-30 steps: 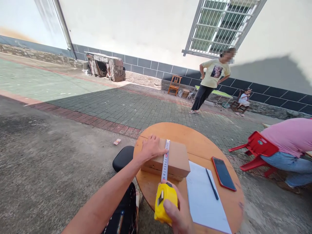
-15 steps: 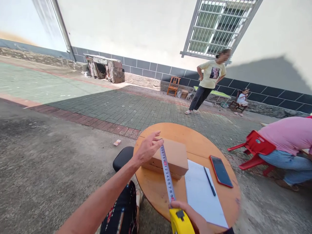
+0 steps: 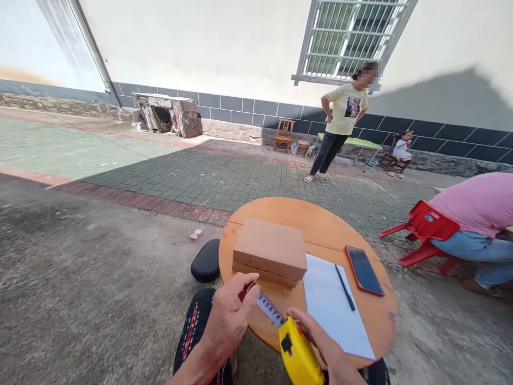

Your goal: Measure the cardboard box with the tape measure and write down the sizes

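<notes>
A yellow tape measure (image 3: 298,353) is gripped in my right hand (image 3: 326,342), its case over the near edge of the round wooden table. A short length of its printed blade (image 3: 269,308) reaches up and left to my left hand (image 3: 232,307), which pinches the blade's end between thumb and forefinger. Just beyond my hands a closed brown cardboard box (image 3: 272,246) lies flat on the table. Right of the box sits a white sheet of paper (image 3: 328,315) with faint writing, and a black pen (image 3: 345,287) rests across it.
A phone with a red edge (image 3: 364,270) lies on the round table (image 3: 320,222). A black case (image 3: 206,262) is left of the table. At right, a person in pink (image 3: 476,206) sits on a red plastic chair (image 3: 435,227). Another person (image 3: 344,109) stands near the wall; a child (image 3: 401,149) sits behind.
My left hand has come off the box toward me with the blade's end. The blade's exposed length is much shorter, and both hands are closer together.
</notes>
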Demonstrator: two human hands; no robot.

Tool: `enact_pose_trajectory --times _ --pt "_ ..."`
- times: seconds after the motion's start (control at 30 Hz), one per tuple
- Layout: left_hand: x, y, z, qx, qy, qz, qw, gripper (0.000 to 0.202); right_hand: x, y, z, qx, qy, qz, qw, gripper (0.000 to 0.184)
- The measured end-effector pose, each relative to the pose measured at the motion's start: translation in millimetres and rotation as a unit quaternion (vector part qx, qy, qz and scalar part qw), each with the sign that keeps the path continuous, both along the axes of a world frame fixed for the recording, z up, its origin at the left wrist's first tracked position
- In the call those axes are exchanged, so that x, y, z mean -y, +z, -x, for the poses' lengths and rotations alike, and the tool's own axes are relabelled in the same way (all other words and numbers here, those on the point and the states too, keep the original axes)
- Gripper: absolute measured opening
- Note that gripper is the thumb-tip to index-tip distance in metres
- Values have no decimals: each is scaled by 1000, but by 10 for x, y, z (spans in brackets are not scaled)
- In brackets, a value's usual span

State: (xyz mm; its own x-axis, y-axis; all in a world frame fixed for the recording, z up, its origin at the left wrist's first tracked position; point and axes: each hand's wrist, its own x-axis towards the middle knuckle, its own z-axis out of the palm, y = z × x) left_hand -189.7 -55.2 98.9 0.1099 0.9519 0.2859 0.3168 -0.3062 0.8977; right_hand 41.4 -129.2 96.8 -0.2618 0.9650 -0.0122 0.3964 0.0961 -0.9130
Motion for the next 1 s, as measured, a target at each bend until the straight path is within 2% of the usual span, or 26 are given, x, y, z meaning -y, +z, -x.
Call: enact_pose_trajectory --times 0.1,0.17,0.27,0.4,0.5,0.6,0.67,0.73,0.77,0.83,0.9,0.93,1.0 --pt "217 -141 -88 -75 -69 -80 992 38 -158 102 88 55 32 -54 996 84" --pt "288 -229 -73 -98 -68 -104 987 45 -307 216 146 96 48 -90 990 87" --pt "322 -329 22 -90 -11 -97 991 50 -645 411 209 148 74 -157 974 83" --pt "320 -447 138 -64 76 -73 992 46 -1294 575 260 190 95 -232 949 77" --pt "304 -562 194 -54 123 -68 989 42 -1771 611 302 235 130 -220 938 76" --pt "265 -670 264 -72 134 -72 986 41 -2063 638 315 278 167 -168 931 78" --pt "215 -715 319 -92 126 -74 985 43 -2109 655 265 288 177 -143 930 78" --pt "132 -729 361 -99 120 -71 985 44 -2035 643 152 274 145 -146 939 69" --pt "75 -727 370 -94 122 -65 986 44 -1960 618 76 262 107 -154 947 62" --pt "-69 -715 354 -73 128 -48 988 46 -1760 525 -89 227 -8 -157 961 50" --pt "-234 -708 290 -39 126 -18 991 50 -1540 390 -227 180 -141 -104 968 51" --pt "-315 -710 244 -20 121 0 993 54 -1441 318 -271 154 -185 -60 969 54" --pt "-460 -724 144 13 115 31 993 59 -1299 189 -293 93 -203 6 975 56"
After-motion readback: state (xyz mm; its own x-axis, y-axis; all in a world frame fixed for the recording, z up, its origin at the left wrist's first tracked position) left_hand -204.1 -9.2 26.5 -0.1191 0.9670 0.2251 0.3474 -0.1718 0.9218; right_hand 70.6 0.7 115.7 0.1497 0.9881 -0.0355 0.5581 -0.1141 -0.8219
